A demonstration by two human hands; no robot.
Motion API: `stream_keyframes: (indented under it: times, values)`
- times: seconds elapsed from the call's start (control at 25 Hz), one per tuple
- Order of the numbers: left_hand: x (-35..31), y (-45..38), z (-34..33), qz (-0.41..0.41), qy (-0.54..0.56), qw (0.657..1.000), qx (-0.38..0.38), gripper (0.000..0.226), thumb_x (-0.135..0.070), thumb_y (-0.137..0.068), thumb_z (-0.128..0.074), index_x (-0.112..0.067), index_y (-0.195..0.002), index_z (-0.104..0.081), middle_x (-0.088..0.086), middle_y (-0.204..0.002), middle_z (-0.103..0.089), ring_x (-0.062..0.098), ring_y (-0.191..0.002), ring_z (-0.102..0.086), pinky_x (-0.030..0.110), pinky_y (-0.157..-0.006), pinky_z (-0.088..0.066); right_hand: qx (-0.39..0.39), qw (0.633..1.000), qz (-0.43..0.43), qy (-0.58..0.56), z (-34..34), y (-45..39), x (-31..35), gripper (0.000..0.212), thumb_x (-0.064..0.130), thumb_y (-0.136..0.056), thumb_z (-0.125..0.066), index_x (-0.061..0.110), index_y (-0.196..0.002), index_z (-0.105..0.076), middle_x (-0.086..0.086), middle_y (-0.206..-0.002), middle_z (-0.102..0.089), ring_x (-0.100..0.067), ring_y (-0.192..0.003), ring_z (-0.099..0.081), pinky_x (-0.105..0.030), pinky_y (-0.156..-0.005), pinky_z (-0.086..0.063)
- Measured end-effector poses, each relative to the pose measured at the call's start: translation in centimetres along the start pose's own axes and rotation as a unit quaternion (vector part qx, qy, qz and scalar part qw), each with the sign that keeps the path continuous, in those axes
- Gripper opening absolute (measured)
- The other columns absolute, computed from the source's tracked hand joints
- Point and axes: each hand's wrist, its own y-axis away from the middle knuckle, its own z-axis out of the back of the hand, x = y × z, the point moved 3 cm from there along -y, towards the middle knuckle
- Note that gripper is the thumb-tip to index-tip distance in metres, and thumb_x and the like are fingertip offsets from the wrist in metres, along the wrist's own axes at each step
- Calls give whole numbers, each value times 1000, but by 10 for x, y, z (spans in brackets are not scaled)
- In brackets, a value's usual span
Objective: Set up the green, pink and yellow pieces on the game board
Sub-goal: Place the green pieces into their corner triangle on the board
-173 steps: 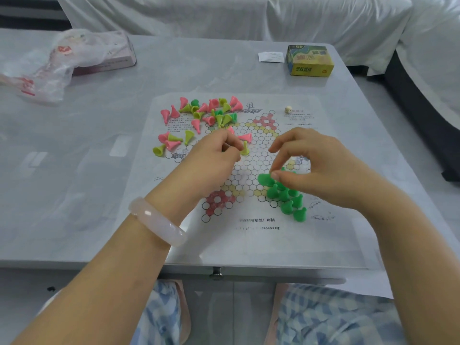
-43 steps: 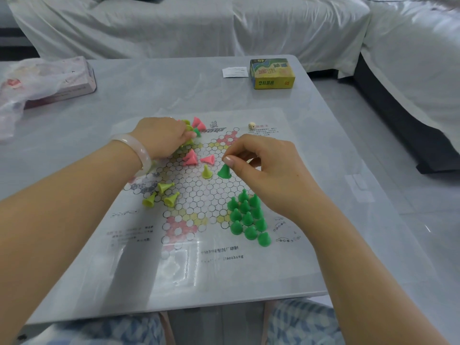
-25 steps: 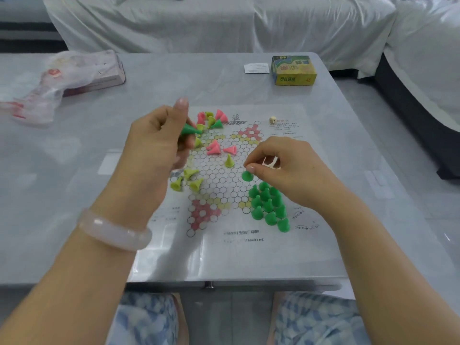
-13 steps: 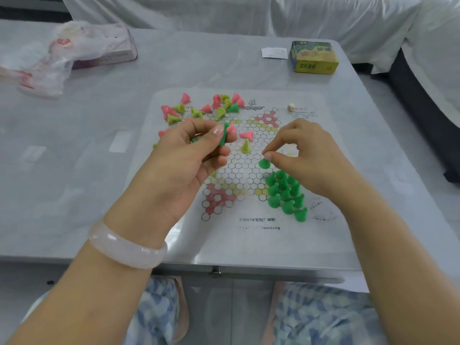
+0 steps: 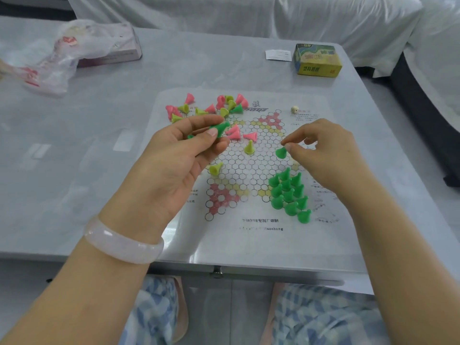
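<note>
The game board (image 5: 249, 235) lies flat on the counter (image 5: 74, 150) in front of me, its honeycomb of circles in the middle. On its near-right corner stands a tight cluster of green pieces (image 5: 288, 194), upright and touching one another. My right hand (image 5: 328, 155) hovers just beyond that cluster, thumb and forefinger pinching a single green piece (image 5: 281, 152) by its tip, the other fingers loosely curled. My left hand (image 5: 179, 158) is raised over the left side of the board, palm turned up, fingers curled round another green piece (image 5: 220, 128) that lies tilted between thumb and forefinger; a pale bangle (image 5: 122, 241) sits on that wrist. Between my hands one yellow piece (image 5: 249, 147) stands upright on the grid, with two pink pieces (image 5: 240, 134) lying on their sides just beyond it. Another yellow piece (image 5: 215, 168) lies tipped over beside my left palm. At the far-left edge of the board a loose heap of pink, yellow and green pieces (image 5: 211, 107) is scattered, most on their sides. A small die (image 5: 294, 109) rests near the far-right of the board. Farther off on the counter sit a yellow box (image 5: 317, 61), a slip of paper (image 5: 278, 55), and at far left a crumpled plastic bag (image 5: 62, 51) over a pink box (image 5: 117, 54)
</note>
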Motion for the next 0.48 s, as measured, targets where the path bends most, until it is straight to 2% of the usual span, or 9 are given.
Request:
stream_keyframes:
  times: [0.24, 0.4, 0.48]
  values:
    - [1, 4, -4, 0, -17, 1000, 10, 21, 4, -86, -50, -10, -83, -66, 6, -85, -62, 8, -65, -66, 11, -63, -51, 84, 996, 10, 32, -12, 0, 2, 11, 22, -84, -58, 25, -87, -68, 9, -90, -47, -11, -98, -45, -25, -78, -32]
    - [0, 3, -4, 0, -14, 1000, 10, 21, 4, -86, -50, -10, -82, -66, 6, -84, -63, 9, -65, -65, 11, -63, -51, 93, 994, 7, 61, -14, -3, 1, 12, 21, -84, -57, 24, -88, -68, 7, -93, -48, -18, -107, -47, -30, -83, -37]
    - [0, 3, -3, -1, -13, 1000, 9, 21, 4, -86, -50, -10, -82, -66, 6, -85, -63, 9, -65, -65, 12, -63, -51, 81, 995, 10, 58, -13, -3, 1, 11, 22, -85, -57, 25, -88, -68, 7, -93, -49, -18, -106, -48, -29, -81, -36]
